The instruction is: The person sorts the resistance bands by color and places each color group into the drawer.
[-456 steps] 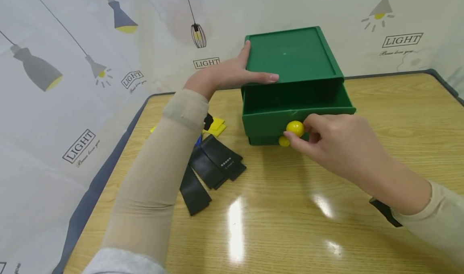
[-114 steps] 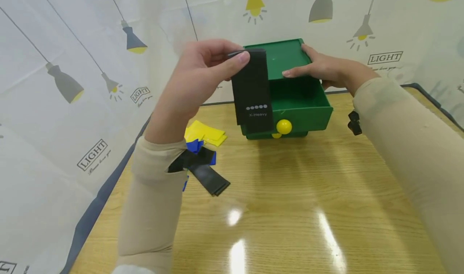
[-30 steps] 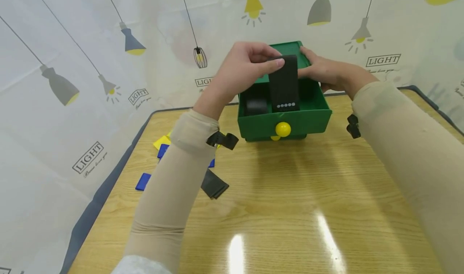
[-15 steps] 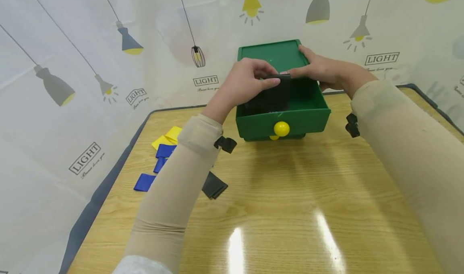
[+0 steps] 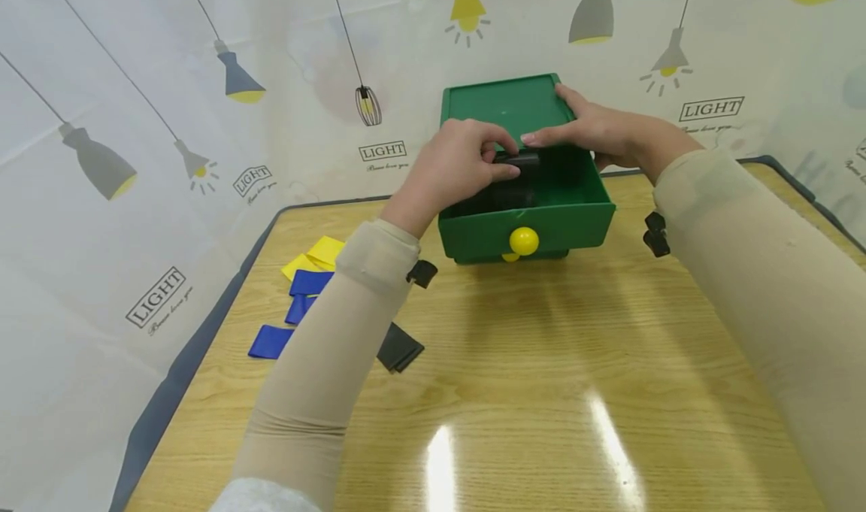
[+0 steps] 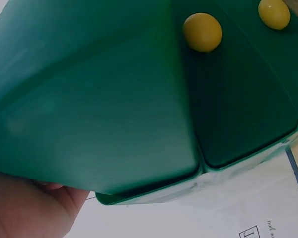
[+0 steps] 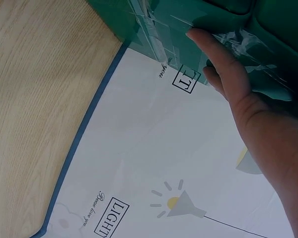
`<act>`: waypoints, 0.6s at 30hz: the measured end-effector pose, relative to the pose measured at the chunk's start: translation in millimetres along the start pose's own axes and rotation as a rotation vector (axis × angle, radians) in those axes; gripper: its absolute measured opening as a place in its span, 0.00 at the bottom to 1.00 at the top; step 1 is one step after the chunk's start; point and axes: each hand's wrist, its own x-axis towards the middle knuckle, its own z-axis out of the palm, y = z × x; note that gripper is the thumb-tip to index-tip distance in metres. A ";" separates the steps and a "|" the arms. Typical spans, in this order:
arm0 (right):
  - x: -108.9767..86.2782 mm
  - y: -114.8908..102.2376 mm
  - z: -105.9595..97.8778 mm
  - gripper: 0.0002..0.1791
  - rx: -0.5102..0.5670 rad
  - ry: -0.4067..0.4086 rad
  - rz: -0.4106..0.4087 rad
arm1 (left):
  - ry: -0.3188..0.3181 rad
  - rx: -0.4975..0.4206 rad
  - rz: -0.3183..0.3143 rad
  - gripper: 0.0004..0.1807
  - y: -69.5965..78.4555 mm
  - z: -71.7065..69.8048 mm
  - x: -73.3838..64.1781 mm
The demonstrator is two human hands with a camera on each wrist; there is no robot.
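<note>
A green drawer box [image 5: 507, 106] stands at the back of the table, its upper drawer [image 5: 575, 226] pulled out and showing a yellow knob [image 5: 524, 241]. Inside that drawer my left hand [image 5: 456, 162] pinches a black resistance band [image 5: 528, 163] between thumb and fingers. Dark band material lies below it, partly hidden by the hand and drawer front. The left wrist view has the left hand [image 6: 35, 208] largely behind the green drawer wall. My right hand [image 5: 602, 128] rests spread on the box's top and right side; the right wrist view shows its fingers [image 7: 228, 69] extended along that side.
Left on the wooden table [image 5: 541, 392] lie yellow bands [image 5: 326, 251], blue bands [image 5: 271, 342] and a black band [image 5: 401, 346], partly covered by the left forearm. A lamp-patterned curtain [image 5: 304, 61] hangs behind. A lower drawer with its own yellow knob [image 6: 274, 13] is shut.
My left hand has brought the black band from over the table into the upper drawer and lowered it there. The right hand, earlier on the knob, now stays on the box.
</note>
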 end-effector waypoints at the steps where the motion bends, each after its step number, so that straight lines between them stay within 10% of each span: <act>1: 0.1 0.3 0.1 0.68 -0.001 0.000 0.000 | 0.011 -0.005 -0.005 0.15 -0.4 0.3 -0.1; 10: -0.1 1.4 0.0 0.69 0.004 -0.002 0.008 | 0.120 -0.183 0.002 0.11 -14.4 -6.9 -3.6; 18: 0.8 2.5 0.9 0.70 0.010 -0.004 0.011 | 0.136 -0.269 -0.119 0.11 -49.9 -27.1 -26.3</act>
